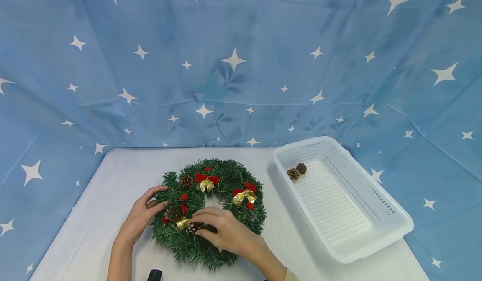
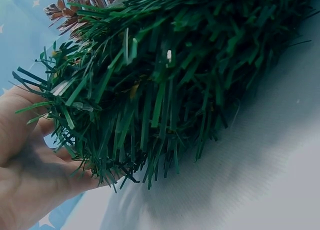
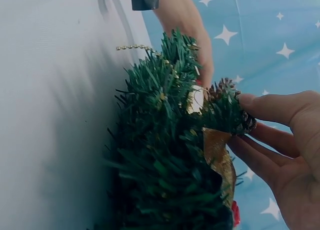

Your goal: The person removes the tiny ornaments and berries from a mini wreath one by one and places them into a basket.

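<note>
A green tinsel wreath (image 1: 205, 253) with red and gold bows lies on the white table. My left hand (image 1: 140, 216) grips its left edge; in the left wrist view the fingers of that hand (image 2: 37, 175) reach beneath the greenery. Over the wreath's inner lower-left part, my right hand (image 1: 227, 228) pinches a pine cone (image 1: 195, 227) between thumb and fingers. Close by that cone sit a gold ornament (image 1: 182, 223) and another pine cone (image 1: 174, 214). The right wrist view has the pinched cone (image 3: 248, 121) against the greenery, partly hidden by the fingers.
To the right stands a white plastic basket (image 1: 339, 207) holding two small pine cones (image 1: 293, 174) in its far left corner. A black object (image 1: 155, 275) shows at the table's front edge. Behind the table hangs a blue star-patterned cloth (image 1: 263, 76).
</note>
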